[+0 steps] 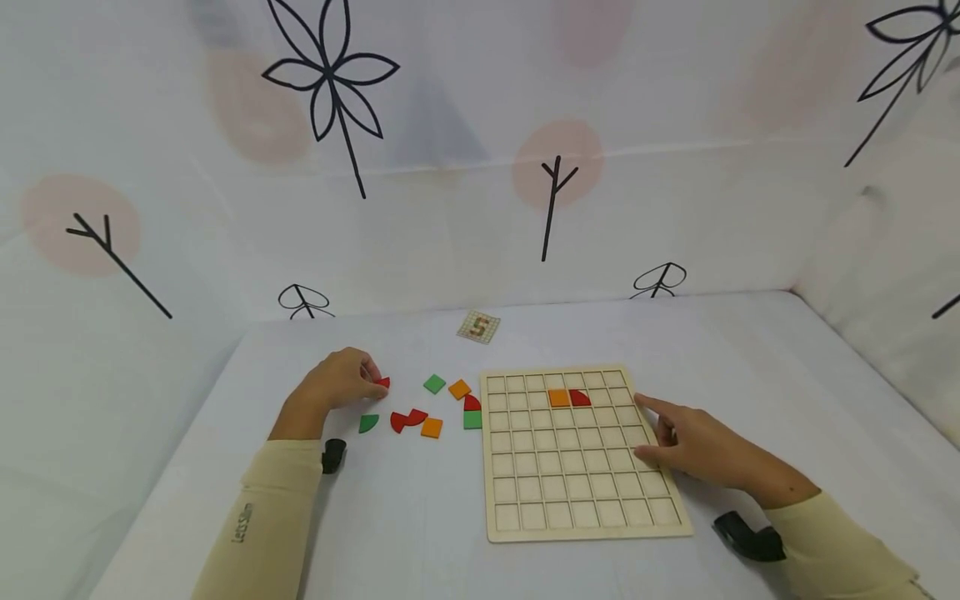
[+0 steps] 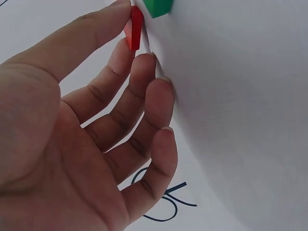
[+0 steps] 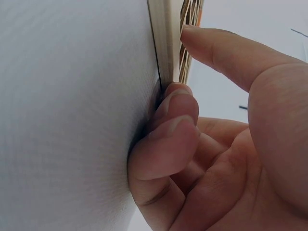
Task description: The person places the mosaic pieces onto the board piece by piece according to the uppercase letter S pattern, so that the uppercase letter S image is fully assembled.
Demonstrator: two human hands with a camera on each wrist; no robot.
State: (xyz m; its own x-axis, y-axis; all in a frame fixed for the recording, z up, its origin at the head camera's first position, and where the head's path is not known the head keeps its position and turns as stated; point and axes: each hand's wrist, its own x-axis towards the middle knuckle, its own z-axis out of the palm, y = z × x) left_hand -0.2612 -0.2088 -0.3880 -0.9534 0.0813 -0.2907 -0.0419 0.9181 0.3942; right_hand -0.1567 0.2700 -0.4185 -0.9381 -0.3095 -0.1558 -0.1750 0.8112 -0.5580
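At the table's left, my left hand [image 1: 341, 379] pinches a small red tile [image 2: 136, 29] between thumb and index finger, just over the tabletop; its other fingers are loosely bent. The wooden grid board [image 1: 562, 537] lies flat to the right of the loose tiles. An orange square tile [image 1: 558, 397] and a red quarter-circle tile [image 1: 580, 397] sit side by side in its upper cells. My right hand [image 1: 701, 442] touches the board's right edge, index finger and thumb apart. In the right wrist view the thumb rests on the board's top and bent fingers meet its side.
Between hand and board lie a green square [image 1: 434, 383], orange squares [image 1: 431, 427], red quarter-circles [image 1: 397, 422], a green quarter-circle [image 1: 368, 423] and another green square [image 1: 472, 420] against the board. A patterned card [image 1: 478, 327] lies at the back. Fabric walls [image 1: 450, 242] enclose the table.
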